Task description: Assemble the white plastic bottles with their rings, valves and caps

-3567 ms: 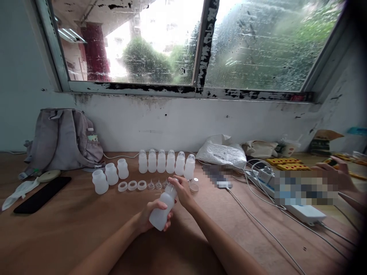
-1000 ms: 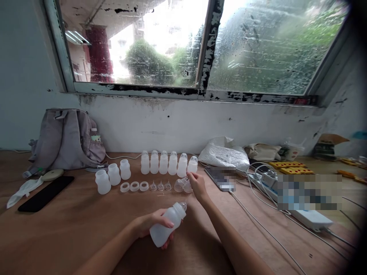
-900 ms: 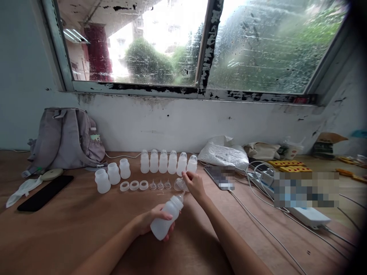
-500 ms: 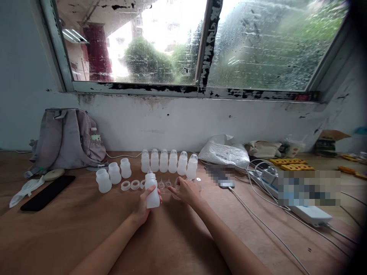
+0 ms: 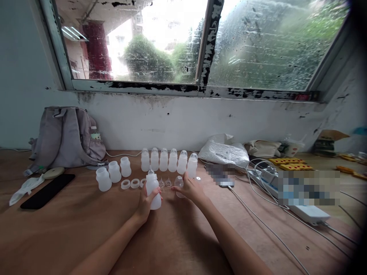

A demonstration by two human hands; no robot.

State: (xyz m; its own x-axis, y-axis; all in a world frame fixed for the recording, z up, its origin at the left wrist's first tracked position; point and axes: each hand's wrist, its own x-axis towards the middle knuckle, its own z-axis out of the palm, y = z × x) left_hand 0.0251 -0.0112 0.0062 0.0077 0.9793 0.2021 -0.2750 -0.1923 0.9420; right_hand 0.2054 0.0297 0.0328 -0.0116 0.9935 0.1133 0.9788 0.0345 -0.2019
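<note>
My left hand (image 5: 148,198) is wrapped round a frosted white baby bottle (image 5: 154,196), tilted slightly, with a clear nipple on top. My right hand (image 5: 191,190) has its thumb and fingers around a clear domed bottle cap (image 5: 179,181) that is low over the table; the hand hides part of it. Between the hands are two clear nipples (image 5: 168,183). White collar rings (image 5: 125,184) lie in a row left of the held bottle, one partly covered by it. Several capped baby bottles (image 5: 163,160) stand in a row behind, and three uncapped bottles (image 5: 114,172) stand to the left.
A grey backpack (image 5: 65,137) leans at the back left, near a black phone-like slab (image 5: 48,191) and a white crumpled strip (image 5: 27,191). At right are a silver bag (image 5: 225,151), a charging phone (image 5: 226,182), cables, a white power strip (image 5: 309,214) and yellow blocks (image 5: 296,167).
My right hand has shifted slightly right and its fingers have come around the clear cap. My left hand and its bottle have moved a little to the right.
</note>
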